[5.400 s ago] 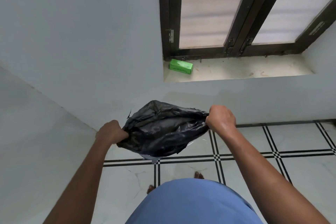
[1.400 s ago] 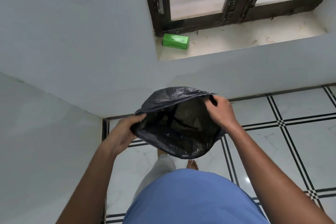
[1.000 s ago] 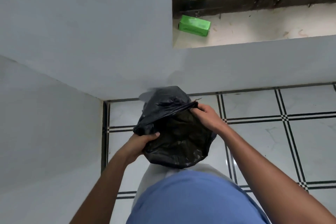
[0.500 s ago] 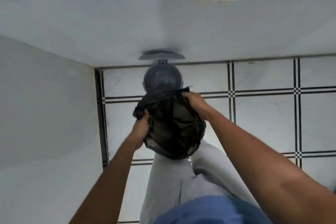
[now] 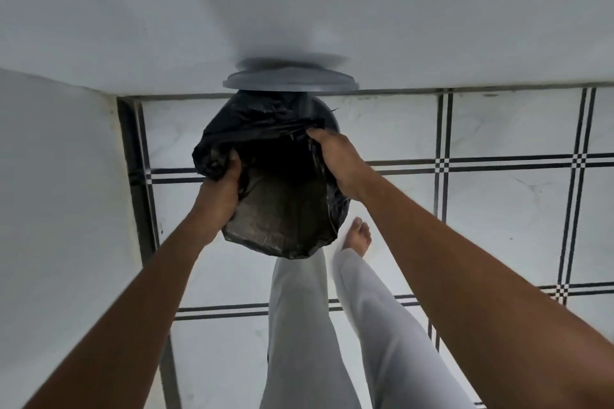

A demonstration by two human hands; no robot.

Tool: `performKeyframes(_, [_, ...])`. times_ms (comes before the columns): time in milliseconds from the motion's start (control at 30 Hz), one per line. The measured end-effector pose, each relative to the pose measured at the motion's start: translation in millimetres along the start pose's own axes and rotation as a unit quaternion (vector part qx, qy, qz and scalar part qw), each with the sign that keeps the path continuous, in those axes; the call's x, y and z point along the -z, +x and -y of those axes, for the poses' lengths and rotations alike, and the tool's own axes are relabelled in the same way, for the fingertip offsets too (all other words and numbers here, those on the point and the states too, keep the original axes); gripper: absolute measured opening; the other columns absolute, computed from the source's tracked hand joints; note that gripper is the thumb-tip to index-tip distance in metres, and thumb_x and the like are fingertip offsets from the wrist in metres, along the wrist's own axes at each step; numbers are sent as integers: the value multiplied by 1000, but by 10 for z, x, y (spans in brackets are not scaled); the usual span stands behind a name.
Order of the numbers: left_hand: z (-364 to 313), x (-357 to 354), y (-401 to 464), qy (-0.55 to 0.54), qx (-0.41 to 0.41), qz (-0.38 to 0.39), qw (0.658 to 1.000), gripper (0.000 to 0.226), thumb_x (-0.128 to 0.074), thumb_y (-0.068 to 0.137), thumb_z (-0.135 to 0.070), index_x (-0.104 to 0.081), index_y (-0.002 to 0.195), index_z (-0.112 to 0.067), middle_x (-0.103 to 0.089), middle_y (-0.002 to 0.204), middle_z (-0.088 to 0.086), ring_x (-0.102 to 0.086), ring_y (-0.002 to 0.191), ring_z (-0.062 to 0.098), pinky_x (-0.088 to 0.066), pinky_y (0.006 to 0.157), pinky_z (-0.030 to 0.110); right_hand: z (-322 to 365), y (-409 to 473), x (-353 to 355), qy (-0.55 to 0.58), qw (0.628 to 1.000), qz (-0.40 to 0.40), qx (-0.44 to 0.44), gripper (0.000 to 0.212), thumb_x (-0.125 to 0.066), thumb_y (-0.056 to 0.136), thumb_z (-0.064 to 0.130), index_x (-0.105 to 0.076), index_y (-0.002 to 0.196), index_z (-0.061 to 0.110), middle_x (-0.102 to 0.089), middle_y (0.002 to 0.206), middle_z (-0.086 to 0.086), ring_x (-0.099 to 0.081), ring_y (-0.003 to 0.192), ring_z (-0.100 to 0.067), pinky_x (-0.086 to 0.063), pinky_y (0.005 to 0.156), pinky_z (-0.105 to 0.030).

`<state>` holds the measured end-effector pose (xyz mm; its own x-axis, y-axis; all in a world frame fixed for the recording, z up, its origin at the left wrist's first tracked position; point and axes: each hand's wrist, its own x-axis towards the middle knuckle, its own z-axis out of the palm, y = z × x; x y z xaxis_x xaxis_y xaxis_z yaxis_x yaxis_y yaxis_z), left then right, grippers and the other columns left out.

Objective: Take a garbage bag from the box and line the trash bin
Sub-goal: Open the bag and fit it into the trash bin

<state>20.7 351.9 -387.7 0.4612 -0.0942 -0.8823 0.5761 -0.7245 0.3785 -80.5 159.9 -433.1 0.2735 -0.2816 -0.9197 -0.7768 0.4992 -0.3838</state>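
Both hands, left hand (image 5: 221,191) and right hand (image 5: 335,161), grip the open garbage bag (image 5: 282,209).
Bag hangs over the trash bin (image 5: 327,119); next, lower it inside.

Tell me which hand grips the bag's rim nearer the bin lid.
The right hand: it pinches the bag rim just below the lid; the left hand grips lower.

Black garbage bag (image 5: 282,183), thin crinkled plastic, mouth spread open toward the camera, dark inside, its bottom sagging near. It hangs in front of the grey trash bin (image 5: 327,118), which stands at the far wall and is mostly hidden behind it. Bin's round grey lid (image 5: 290,82) is raised, leaning against the wall. Box not in view.
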Motion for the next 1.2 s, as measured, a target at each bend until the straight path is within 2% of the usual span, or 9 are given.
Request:
performKeyframes(267, [92,-521,1314,95,20,-22,995,75,-38,106,-72,-64,145,-14,-71,134,14,-67,121,36,-54,106,46,-301,1236,-227,-34,999,-1,1,52,-54,114,44,-59,160,20,-68,141,0,-62,129,-25,-46,113,-39])
performKeyframes(433, [59,-609,1876,146,-1,-98,984,68,-34,111,-61,-59,150,-12,-63,148,20,-60,136,41,-46,117,45,-568,1964,-643,8,999,15,-50,69,-65,98,57,-65,155,17,-74,143,-9,-68,132,-33,-49,123,-49])
performKeyframes(500, [68,-507,1955,141,-15,-147,979,55,-41,111,-49,-61,146,-11,-64,147,20,-60,135,42,-46,112,42,-620,2121,-946,45,996,36,-70,74,-70,86,57,-72,146,14,-78,134,-10,-72,125,-35,-52,120,-51])
performKeyframes(667, [247,-201,1812,193,-74,-216,954,40,-49,105,-29,-63,138,-11,-70,132,20,-62,124,45,-43,92,39,-670,2038,-1341,76,994,47,-70,53,-53,114,38,-64,152,2,-71,138,-12,-64,136,-35,-46,126,-47])
performKeyframes(733, [357,-190,1755,230,-121,-202,944,39,-49,107,-30,-61,141,-15,-73,127,21,-63,121,47,-47,94,43,-695,2066,-1308,84,994,25,-72,50,-56,113,37,-67,150,6,-73,140,-14,-67,132,-36,-49,123,-48])
performKeyframes(833, [465,-332,1787,228,-120,-139,956,49,-46,111,-50,-68,124,-8,-73,112,23,-68,114,46,-47,87,39,-757,2119,-1105,74,995,-18,-58,34,-62,105,38,-80,122,15,-82,117,-10,-75,113,-31,-55,114,-45])
performKeyframes(933, [417,-621,1949,123,-36,-42,991,62,-44,110,-58,-65,140,-9,-71,133,17,-64,129,38,-50,104,39,-711,2032,-791,49,996,-56,-46,22,-67,99,38,-79,102,19,-83,104,-7,-76,108,-30,-57,110,-45])
performKeyframes(1067, [422,-983,2445,-21,85,68,994,62,-51,102,-42,-58,152,-5,-69,139,11,-62,133,36,-45,120,47,-612,1901,-438,70,993,-83,-47,14,-65,106,29,-71,96,22,-78,100,-5,-75,105,-28,-59,103,-40])
performKeyframes(1200, [375,-1214,2673,-32,109,37,993,52,-38,111,-20,-49,156,3,-57,154,24,-55,140,41,-40,123,46,-619,1909,-348,100,989,-95,-51,15,-64,109,25,-69,95,20,-71,91,-1,-71,88,-20,-58,94,-35])
